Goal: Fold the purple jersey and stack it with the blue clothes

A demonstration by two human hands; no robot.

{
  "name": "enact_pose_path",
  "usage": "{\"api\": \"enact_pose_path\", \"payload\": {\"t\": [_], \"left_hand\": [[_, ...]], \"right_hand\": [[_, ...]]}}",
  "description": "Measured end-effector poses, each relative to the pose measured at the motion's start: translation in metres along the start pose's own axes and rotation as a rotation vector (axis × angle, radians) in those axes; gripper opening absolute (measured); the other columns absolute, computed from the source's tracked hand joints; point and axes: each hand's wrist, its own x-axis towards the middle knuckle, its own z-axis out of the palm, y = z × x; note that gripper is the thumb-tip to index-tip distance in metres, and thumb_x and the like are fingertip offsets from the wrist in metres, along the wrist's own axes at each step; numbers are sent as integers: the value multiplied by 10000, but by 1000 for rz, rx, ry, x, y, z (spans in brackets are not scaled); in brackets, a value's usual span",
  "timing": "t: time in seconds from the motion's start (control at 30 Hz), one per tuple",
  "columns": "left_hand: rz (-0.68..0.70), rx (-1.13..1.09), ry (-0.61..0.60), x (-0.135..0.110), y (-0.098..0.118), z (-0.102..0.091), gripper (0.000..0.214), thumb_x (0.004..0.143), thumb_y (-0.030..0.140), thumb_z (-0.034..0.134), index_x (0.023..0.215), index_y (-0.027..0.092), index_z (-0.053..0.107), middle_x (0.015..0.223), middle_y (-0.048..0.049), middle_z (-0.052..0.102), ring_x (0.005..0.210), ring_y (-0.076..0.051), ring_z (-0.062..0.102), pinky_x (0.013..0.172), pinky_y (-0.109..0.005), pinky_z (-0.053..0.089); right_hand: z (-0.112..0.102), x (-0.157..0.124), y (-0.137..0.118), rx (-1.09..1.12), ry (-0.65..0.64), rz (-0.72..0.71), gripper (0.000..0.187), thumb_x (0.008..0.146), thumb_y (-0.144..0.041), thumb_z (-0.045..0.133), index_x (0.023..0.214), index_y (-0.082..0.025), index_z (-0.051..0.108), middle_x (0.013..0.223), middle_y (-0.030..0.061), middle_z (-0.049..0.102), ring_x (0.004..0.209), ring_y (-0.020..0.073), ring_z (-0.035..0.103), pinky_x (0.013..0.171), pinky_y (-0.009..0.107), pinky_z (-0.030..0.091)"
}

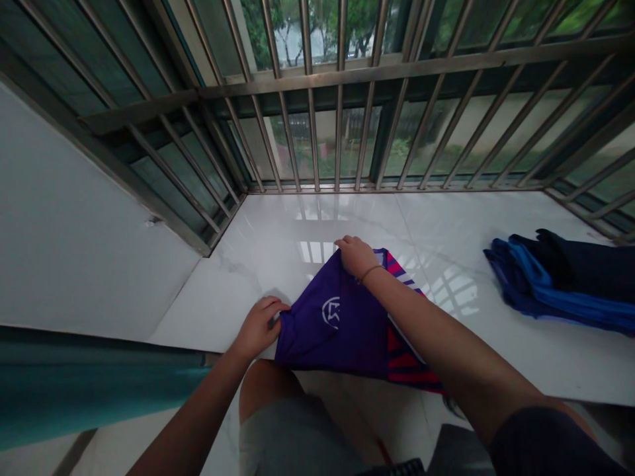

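Note:
A purple garment with a white logo and red-and-pink striped parts lies on the white marble sill in front of me. My left hand pinches its near left corner. My right hand grips its far top edge, with my forearm lying across the cloth. Part of the garment hangs over the sill's front edge above my knees.
A pile of blue and dark navy clothes lies on the sill at the right. Metal window bars close off the back and both sides. A teal curtain hangs at the lower left, below a white wall.

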Motion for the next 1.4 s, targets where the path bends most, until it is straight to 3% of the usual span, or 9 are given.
{"api": "enact_pose_path", "payload": {"t": [0.13,0.2,0.33,0.5,0.77,0.87,1.03,1.2,1.4], "left_hand": [[-24,-25,-7,3,3,-2,357,853,106,616,1123,256,794,1121,-84,756,1089,-264,723,997,-438,611],[-25,-39,-13,4,5,-4,335,858,105,615,1114,248,778,1093,-80,758,1071,-262,722,979,-434,606],[-29,-49,-11,5,6,-5,289,870,117,626,1089,241,767,1067,-74,759,1055,-258,718,970,-428,600],[-43,-63,23,4,3,-3,257,863,125,630,1035,242,781,1064,-66,749,1065,-251,707,981,-417,599],[-21,-101,6,3,3,-6,338,793,81,576,976,248,806,1107,-67,737,1080,-241,716,999,-398,605],[-12,-100,13,3,5,-8,348,833,81,541,980,245,812,1101,-68,740,1082,-238,715,1002,-401,599],[-12,-62,26,5,12,-9,218,1022,285,611,925,241,801,1043,-84,752,1017,-239,721,931,-380,606],[4,-58,75,7,13,-7,241,1047,372,654,895,234,781,1017,-86,751,987,-229,723,900,-366,603],[17,-76,87,6,9,-5,155,991,308,694,892,243,793,1013,-76,750,987,-225,730,905,-359,604]], "right_hand": [[8,-58,-42,116,-22,-291,383,1154,-399,501,1381,-185,723,1300,152,739,1216,281,647,1069,402,485],[18,-89,-63,183,-67,-411,498,1099,-538,617,1436,-181,695,1312,147,746,1211,299,661,1031,418,507],[37,-124,-84,192,-158,-470,634,986,-442,816,1530,-176,626,1339,144,745,1204,308,686,977,408,521],[35,-143,-73,229,-129,-462,184,1056,-194,674,1205,-238,774,1159,74,759,1090,234,676,917,351,481],[19,-193,-43,224,-181,-583,127,1030,-179,661,1070,-251,757,1095,46,732,1021,214,633,889,336,444],[5,-173,-32,240,-108,-472,143,1052,-218,620,1118,-230,746,1108,64,736,1028,219,654,910,337,470],[-11,-94,-21,172,-10,-22,228,1115,-274,523,1223,-198,708,1210,120,755,1131,252,705,984,349,495],[5,-21,-29,172,-15,277,375,1129,-387,527,1366,-103,590,1295,237,743,1191,319,730,968,382,525],[31,15,-28,211,-43,367,235,1126,-237,494,1321,-152,594,1234,191,768,1157,283,749,944,351,519]]}}
